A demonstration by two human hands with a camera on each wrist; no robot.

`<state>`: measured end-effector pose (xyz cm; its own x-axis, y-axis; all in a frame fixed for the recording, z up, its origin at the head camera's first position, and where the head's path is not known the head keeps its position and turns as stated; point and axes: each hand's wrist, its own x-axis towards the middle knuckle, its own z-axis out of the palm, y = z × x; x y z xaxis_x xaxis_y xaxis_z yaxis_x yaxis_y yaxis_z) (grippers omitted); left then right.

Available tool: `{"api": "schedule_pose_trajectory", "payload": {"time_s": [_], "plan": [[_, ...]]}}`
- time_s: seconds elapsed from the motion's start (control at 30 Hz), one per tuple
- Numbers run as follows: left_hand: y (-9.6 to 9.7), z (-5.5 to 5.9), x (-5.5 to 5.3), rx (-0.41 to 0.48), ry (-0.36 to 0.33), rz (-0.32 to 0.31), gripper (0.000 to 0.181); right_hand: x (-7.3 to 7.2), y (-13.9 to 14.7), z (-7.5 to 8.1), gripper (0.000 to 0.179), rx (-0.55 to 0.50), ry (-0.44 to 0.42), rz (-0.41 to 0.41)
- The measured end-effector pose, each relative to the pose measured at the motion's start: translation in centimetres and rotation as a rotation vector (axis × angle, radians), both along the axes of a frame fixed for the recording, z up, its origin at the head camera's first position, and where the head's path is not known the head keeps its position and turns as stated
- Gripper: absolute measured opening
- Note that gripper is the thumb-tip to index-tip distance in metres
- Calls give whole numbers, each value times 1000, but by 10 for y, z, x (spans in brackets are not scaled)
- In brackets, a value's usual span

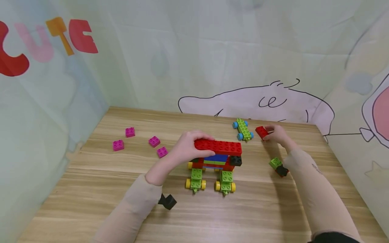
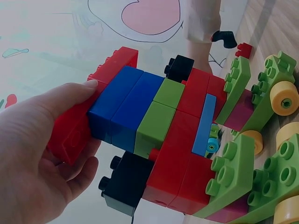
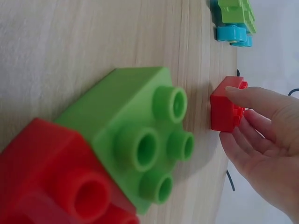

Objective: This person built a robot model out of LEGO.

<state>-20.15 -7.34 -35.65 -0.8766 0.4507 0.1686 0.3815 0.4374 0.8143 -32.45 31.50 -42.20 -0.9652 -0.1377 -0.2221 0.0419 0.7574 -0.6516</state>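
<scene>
My left hand [image 1: 185, 148] grips the red top layer [image 1: 228, 147] of a built block model, thumb on the near side and fingers over the far side. Below the red lie blue bricks [image 2: 124, 105], green bricks [image 2: 161, 107] and more red bricks [image 2: 180, 154]. Black bricks [image 1: 235, 160] stick out at the sides, and green bases [image 1: 226, 182] with yellow wheels carry the model. At the back right, my right hand [image 1: 278, 135] holds a red brick [image 3: 225, 109] between thumb and fingers. That brick appears to rest on the table.
A green base with blue wheels [image 1: 243, 130] stands left of the right hand. Beneath the right forearm lie a green brick [image 1: 276, 163] and a red one [image 3: 51, 172]. Several pink bricks [image 1: 154, 141] are scattered at the left. Behind the wooden table [image 1: 91, 189] hangs a printed cloth [image 1: 146, 60].
</scene>
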Motion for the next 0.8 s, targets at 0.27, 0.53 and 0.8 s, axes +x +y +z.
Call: {"api": "schedule_pose_trajectory", "payload": {"time_s": [0.27, 0.53, 0.8], "plan": [[0, -1, -1, 3, 21, -4, 40, 4, 2, 2, 65, -13, -2, 18], [0, 0, 1, 4, 20, -4, 39, 1, -2, -2, 66, 43, -37, -30], [0, 0, 1, 8, 7, -1, 40, 2, -6, -3, 64, 58, -29, -57]]}}
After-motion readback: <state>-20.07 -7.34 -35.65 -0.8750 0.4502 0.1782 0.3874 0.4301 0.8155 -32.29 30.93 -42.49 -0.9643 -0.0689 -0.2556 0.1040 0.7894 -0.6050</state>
